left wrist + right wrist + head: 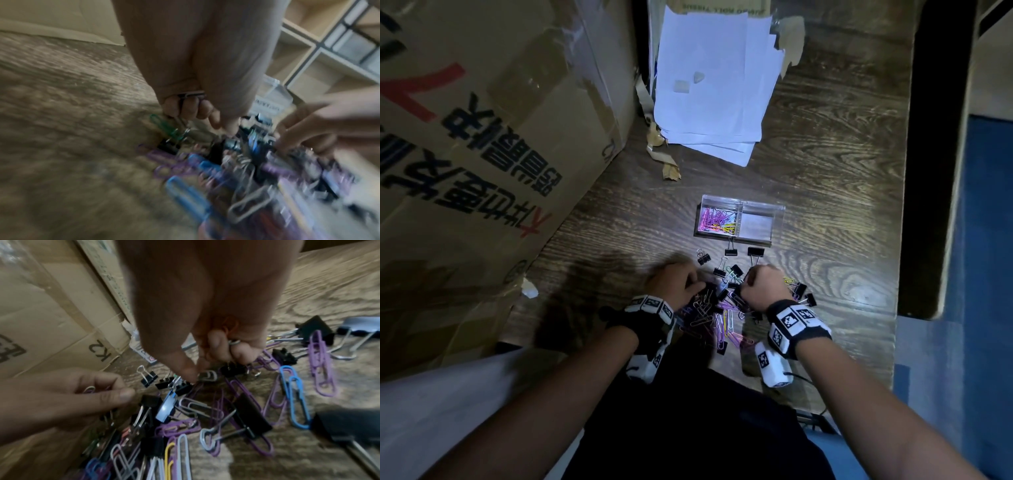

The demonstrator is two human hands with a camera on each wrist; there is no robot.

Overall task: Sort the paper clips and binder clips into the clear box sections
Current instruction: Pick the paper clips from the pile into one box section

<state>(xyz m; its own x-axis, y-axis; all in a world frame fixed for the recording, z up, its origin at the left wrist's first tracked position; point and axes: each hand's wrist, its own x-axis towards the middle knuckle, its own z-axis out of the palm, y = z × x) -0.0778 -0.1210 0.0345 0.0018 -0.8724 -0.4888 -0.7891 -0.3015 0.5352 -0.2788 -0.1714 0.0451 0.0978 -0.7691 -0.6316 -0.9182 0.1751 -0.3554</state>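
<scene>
Leaning at far left: a big cardboard box (482, 144) with black and red print, standing on the wooden table (832, 144).
Left arm: reaches forward from the near edge, wrist band with printed markers, palm turned down over the left side of the heap.
Left hand (677, 281): fingers curled tight; the right wrist view shows thumb and fingertips (123, 395) pinching small clips, a pale loop among them, and the left wrist view shows dark wire caught between the knuckles.
Heap: paper clips (722, 320) in purple, blue, yellow and white lie tangled with black binder clips (724, 272) between the two hands; the long clips mostly run toward and away from the person.
Right arm: comes in from the near right, marker band on the wrist, hand tipped down onto the heap's right side.
Right hand (765, 286): closed into a loose fist, thumb tip (189, 374) against a clip on the table, a wire loop gripped under the curled fingers.
Clear box (739, 220): just beyond the heap, long axis left to right; its left section holds coloured paper clips.
Behind it: a stack of white paper (717, 78).
</scene>
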